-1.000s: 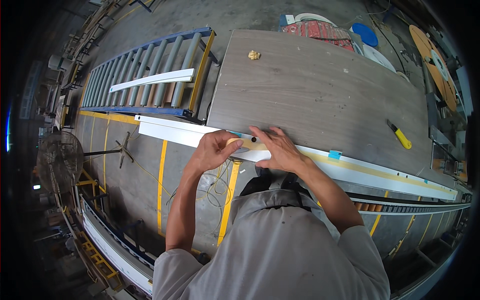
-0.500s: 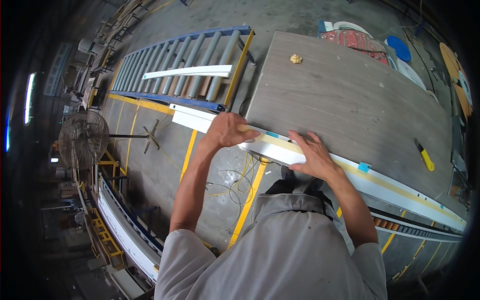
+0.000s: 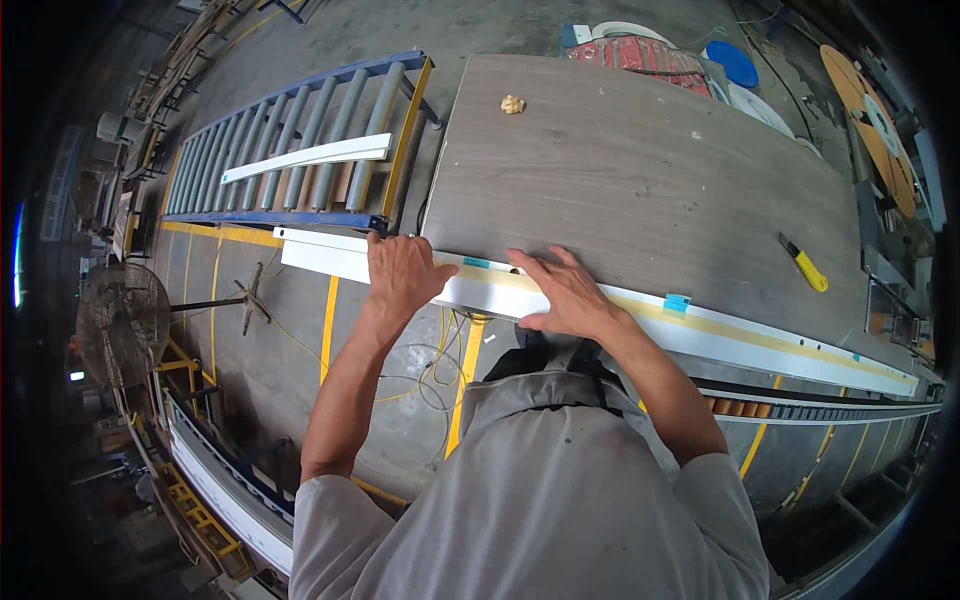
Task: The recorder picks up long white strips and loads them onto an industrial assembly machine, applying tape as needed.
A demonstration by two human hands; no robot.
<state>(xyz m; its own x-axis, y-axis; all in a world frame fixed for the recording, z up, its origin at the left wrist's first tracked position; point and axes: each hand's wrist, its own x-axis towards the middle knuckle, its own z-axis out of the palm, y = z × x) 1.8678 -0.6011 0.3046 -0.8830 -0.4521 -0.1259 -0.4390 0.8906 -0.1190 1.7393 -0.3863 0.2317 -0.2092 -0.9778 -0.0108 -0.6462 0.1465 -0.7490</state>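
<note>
A long white strip [image 3: 760,335] with a yellow band lies along the near edge of a grey wood-grain table [image 3: 640,180], sticking out past the table's left corner. My left hand [image 3: 400,275] grips the strip near that corner, fingers curled over its far edge. My right hand [image 3: 563,293] lies flat on the strip a little to the right, fingers spread. Two small blue tape pieces [image 3: 677,302] sit on the strip.
A yellow utility knife [image 3: 804,263] and a crumpled tan wad [image 3: 512,104] lie on the table. A roller conveyor [image 3: 300,140] carrying another white strip [image 3: 305,158] stands to the left. A floor fan [image 3: 130,320], cables and yellow floor lines are below left.
The view has swung; the left hand has slid left along the strip toward the table corner, and the hands are now farther apart.
</note>
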